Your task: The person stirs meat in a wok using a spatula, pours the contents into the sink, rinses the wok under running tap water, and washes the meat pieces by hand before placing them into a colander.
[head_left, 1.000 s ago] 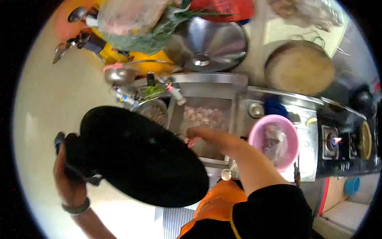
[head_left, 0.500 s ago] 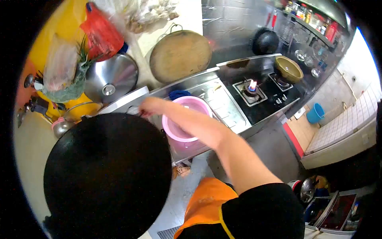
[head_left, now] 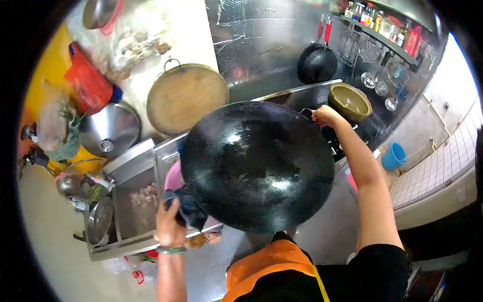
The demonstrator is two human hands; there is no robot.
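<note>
A large black wok [head_left: 256, 161] fills the middle of the head view, its wet inside facing me. My right hand [head_left: 328, 117] is closed on the small loop handle at the wok's upper right rim. At the lower left rim, my left hand [head_left: 170, 225] grips a dark cloth [head_left: 193, 207] against the wok; whether a second handle is under the cloth is hidden. Behind the wok, part of a pink basin [head_left: 174, 177] shows at its left. The wok covers most of the stove, and an olive-brown pot [head_left: 350, 100] stands just beyond my right hand.
To the left is a steel sink [head_left: 132, 173] with pale pieces in it. A round wooden board [head_left: 187, 98] leans behind the counter, near a steel lid [head_left: 111, 132]. Black pans [head_left: 318, 64] and utensils hang on the back wall. A blue bucket [head_left: 393, 156] stands at right.
The wok has swung from the left to the right, over the basin and toward the stove. My right hand has moved right with its handle. My left hand and the cloth have come into view.
</note>
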